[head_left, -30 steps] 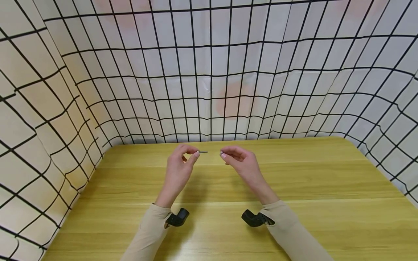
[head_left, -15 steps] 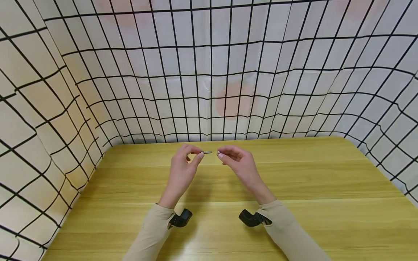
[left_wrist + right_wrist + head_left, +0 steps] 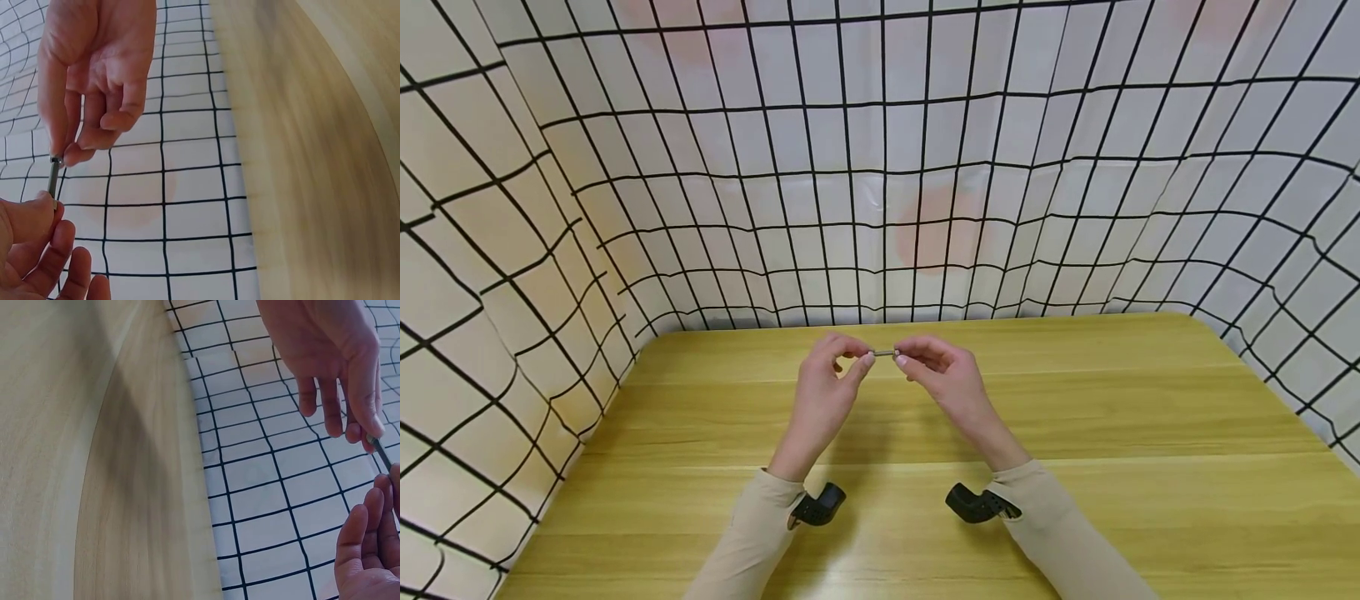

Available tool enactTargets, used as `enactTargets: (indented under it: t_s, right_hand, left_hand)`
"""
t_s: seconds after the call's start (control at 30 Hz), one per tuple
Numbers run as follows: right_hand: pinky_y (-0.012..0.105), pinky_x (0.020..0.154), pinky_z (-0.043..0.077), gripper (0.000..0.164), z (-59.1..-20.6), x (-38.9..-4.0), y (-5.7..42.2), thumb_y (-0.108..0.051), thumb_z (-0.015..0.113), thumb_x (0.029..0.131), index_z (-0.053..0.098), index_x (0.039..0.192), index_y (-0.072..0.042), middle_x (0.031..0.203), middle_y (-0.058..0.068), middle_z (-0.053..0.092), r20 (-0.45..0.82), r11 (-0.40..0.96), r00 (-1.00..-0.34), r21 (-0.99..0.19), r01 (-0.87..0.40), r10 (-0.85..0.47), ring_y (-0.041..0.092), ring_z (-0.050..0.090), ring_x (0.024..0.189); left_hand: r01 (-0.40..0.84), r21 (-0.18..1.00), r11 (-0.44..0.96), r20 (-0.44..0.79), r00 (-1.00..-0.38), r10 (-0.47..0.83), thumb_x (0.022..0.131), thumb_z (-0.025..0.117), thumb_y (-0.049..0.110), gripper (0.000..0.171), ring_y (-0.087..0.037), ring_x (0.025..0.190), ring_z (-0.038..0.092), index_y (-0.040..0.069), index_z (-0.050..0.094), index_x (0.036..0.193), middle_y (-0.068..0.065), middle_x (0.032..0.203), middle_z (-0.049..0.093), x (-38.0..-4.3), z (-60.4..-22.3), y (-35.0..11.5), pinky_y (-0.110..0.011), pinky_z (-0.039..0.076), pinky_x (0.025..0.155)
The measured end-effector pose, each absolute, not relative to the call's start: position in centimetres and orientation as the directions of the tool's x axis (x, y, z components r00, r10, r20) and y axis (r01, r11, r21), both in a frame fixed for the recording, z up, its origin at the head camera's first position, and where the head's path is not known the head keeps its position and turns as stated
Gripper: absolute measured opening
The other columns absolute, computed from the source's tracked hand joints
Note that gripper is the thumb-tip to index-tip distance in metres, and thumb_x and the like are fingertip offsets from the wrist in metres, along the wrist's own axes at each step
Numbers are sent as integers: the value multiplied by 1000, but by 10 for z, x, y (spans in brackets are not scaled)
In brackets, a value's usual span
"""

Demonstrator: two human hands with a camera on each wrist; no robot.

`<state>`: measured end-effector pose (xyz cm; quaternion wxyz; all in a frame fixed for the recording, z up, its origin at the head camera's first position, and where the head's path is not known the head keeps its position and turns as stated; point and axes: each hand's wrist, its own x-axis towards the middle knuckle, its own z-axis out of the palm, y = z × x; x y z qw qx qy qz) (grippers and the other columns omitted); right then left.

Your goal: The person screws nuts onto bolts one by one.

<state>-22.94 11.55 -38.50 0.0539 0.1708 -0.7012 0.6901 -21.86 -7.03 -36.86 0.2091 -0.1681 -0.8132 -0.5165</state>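
Note:
My left hand [image 3: 824, 390] pinches one end of a thin grey metal rod [image 3: 883, 353], like the shank of a bolt, between thumb and forefinger. Facing it, my right hand [image 3: 953, 385] pinches a small metal piece [image 3: 57, 159] between thumb and fingertips; it looks like a nut, mostly covered. The rod lies nearly level between the hands and its free end meets that piece. How far it is inside cannot be told. Both hands are held above the table, their other fingers loosely curled.
A wooden table [image 3: 880, 517] spreads below the hands. White sheeting with a black grid [image 3: 880, 192] stands behind the table and along both sides. On each sleeved wrist sits a black camera mount [image 3: 820, 505].
The left hand has moved right with the rod and the right hand slightly left. The gap between rod and small piece has closed, so they now meet.

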Motion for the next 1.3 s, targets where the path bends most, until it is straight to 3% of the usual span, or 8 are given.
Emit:
enactTargets:
  t_s: [0.2, 0.47, 0.77, 1.1, 1.3]
  right_hand:
    - [30, 83, 51, 29, -386, -228, 115, -12, 69, 93, 65, 114, 7, 107, 13, 66, 311, -13, -936, -950, -313, -165, 21, 63, 97]
    - [32, 87, 51, 23, -386, -225, 119, -12, 70, 93, 69, 112, 0, 107, 14, 68, 318, 33, -931, -944, -329, -179, 23, 65, 97]
    - [33, 86, 52, 25, -386, -224, 123, -14, 73, 91, 71, 112, 0, 106, 12, 70, 268, 47, -949, -959, -280, -167, 21, 66, 98]
    - [48, 86, 51, 24, -385, -224, 124, -21, 70, 94, 70, 108, -1, 99, 16, 69, 249, 82, -951, -960, -267, -182, 25, 63, 87]
    - [35, 80, 52, 19, -385, -224, 123, -19, 66, 96, 70, 99, 0, 88, 13, 66, 272, 74, -943, -954, -290, -191, 31, 60, 84]
  left_hand:
    - [508, 765, 396, 526, -848, 72, 91, 71, 8, 5, -29, 94, 58, 4, 71, 94, -2, 94, 64, -218, -370, -69, -51, 43, 77]
    - [513, 772, 376, 527, -847, 74, 91, 71, 8, 4, -23, 93, 56, 5, 71, 93, 0, 94, 64, -216, -374, -68, -50, 43, 77]
    - [503, 805, 314, 511, -857, 63, 89, 73, 7, 4, -27, 92, 57, 5, 71, 92, -1, 93, 66, -215, -379, -66, -49, 41, 75]
    - [545, 774, 323, 552, -830, 78, 89, 72, 4, 5, -15, 91, 53, 9, 71, 90, 3, 93, 65, -215, -379, -65, -47, 40, 73]
    - [585, 741, 330, 590, -802, 97, 89, 72, 4, 6, -19, 92, 54, 9, 70, 90, 3, 94, 65, -215, -380, -64, -44, 39, 72]
